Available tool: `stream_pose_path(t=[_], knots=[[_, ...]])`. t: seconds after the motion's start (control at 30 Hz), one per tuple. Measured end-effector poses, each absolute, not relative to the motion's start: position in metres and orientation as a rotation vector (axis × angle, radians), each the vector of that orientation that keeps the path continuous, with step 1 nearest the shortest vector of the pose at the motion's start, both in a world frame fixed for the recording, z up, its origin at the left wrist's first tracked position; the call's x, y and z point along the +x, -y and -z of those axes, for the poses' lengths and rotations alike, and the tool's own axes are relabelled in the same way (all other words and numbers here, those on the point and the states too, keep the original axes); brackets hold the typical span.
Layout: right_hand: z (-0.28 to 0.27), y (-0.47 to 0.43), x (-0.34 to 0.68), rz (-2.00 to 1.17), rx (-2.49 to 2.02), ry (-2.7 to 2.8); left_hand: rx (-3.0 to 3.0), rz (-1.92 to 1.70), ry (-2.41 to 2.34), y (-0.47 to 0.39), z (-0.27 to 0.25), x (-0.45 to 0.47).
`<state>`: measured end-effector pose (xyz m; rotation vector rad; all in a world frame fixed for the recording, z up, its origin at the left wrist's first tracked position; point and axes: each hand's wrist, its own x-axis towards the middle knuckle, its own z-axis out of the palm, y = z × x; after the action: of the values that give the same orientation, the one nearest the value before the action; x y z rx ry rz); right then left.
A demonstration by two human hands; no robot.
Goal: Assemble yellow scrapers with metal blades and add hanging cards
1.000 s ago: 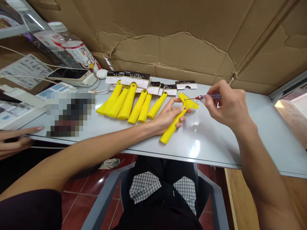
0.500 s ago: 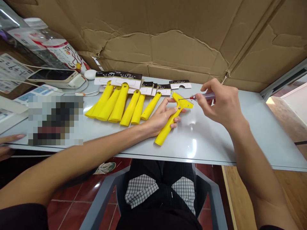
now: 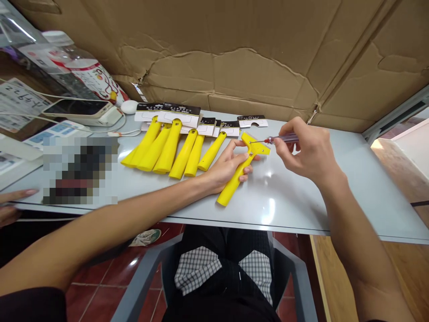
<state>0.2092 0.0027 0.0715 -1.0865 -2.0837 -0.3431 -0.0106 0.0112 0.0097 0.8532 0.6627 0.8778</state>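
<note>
My left hand (image 3: 231, 166) is wrapped round the neck of a yellow scraper (image 3: 231, 188), whose wide T-shaped head points away from me and whose handle slants toward the table's front edge. Two small screws show on the scraper head. In my right hand (image 3: 310, 147) is a screwdriver (image 3: 284, 138) with a clear purplish handle and a red collar. Its thin shaft lies almost level, and the tip meets the screw on the left of the head. Left of my left hand, several more yellow scraper handles (image 3: 170, 150) lie in a row, with black-and-white cards (image 3: 179, 115) at their far ends.
A cardboard wall (image 3: 234, 71) rises behind the white table (image 3: 301, 201). At the left are a plastic bottle (image 3: 90, 74), a phone (image 3: 78, 107) with cables, and a blurred-out patch. Another person's hand (image 3: 15, 201) rests at the left edge. A loose card (image 3: 252, 121) lies at the back.
The view has shifted slightly. My left hand keeps the scraper in the same place, and the screwdriver tip stays at the left screw while my right hand's pose on the handle alters a little.
</note>
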Motion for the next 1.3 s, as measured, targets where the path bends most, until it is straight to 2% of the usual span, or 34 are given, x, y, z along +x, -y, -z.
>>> stream_pose_path(t=[0.2,0.47,0.93,1.3], knots=[[-0.0717,-0.0049,0.2082,0.247,-0.952,2.094,0.855,-0.88,-0.667,-0.0116,-0.0101,-0.0103],[-0.0664,-0.0086,0.2111,0.383,-1.006,2.053,0.857,-0.881,-0.669,-0.0101,-0.0104,-0.0102],[-0.0711,-0.0025,0.2122,0.178,-1.013,2.12,0.853,-0.896,-0.668,-0.0125,-0.0076,-0.0104],[-0.065,-0.0091,0.2142,0.325,-1.11,2.06,0.868,-0.893,-0.669,-0.0121,-0.0082,-0.01]])
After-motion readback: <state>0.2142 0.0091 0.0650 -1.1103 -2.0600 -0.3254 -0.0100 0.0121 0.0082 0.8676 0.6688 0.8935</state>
